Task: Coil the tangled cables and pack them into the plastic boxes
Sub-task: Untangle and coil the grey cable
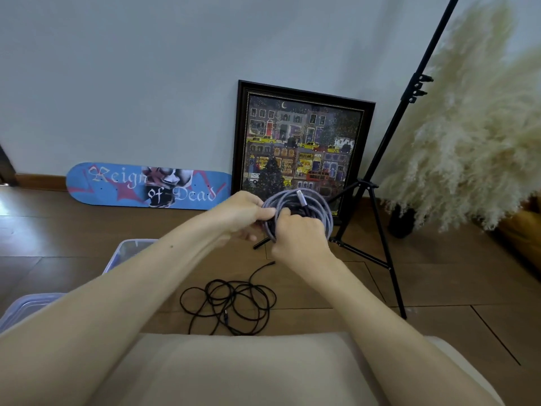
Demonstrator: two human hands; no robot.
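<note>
We're holding the grey-purple braided cable (319, 202) up above the floor (439, 276) as a neat coil, left grip (243, 213) curled round one side of the loops and right grip (298, 238) wrapped round the bundle lower down. The black cable (231, 306) lies loosely tangled on the floor just ahead of our lap. Two clear plastic boxes (131, 249) sit toward the floor's left edge.

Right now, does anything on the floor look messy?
Yes. The black cable lies in a loose tangle on the wood floor, not coiled and outside the plastic box. The grey cable is neatly looped, gripped by the left hand and right hand.
</note>
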